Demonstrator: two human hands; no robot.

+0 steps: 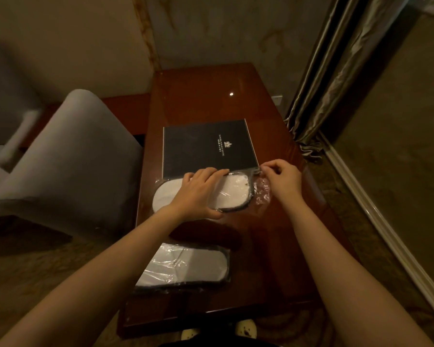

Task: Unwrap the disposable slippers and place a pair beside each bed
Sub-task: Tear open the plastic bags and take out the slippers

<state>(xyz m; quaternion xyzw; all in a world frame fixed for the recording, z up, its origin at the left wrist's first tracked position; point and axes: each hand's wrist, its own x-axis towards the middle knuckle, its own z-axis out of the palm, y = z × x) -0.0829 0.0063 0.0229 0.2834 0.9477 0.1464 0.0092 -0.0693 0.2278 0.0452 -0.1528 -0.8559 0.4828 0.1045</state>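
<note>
A pack of white disposable slippers (232, 194) with dark trim lies in clear plastic on the wooden table (273, 234). My left hand (198, 194) lies flat across its middle, holding it down. My right hand (282, 177) pinches the loose end of the plastic wrapper (262, 194) at the pack's right end. A second wrapped pair of slippers (186, 267) rests nearer to me on the table, partly under my left forearm.
A black hotel folder (208, 149) lies on the table just behind the slippers. A grey armchair (68, 166) stands at the left. Curtains (336, 83) hang at the right, beside a skirting board (386, 221). No bed is in view.
</note>
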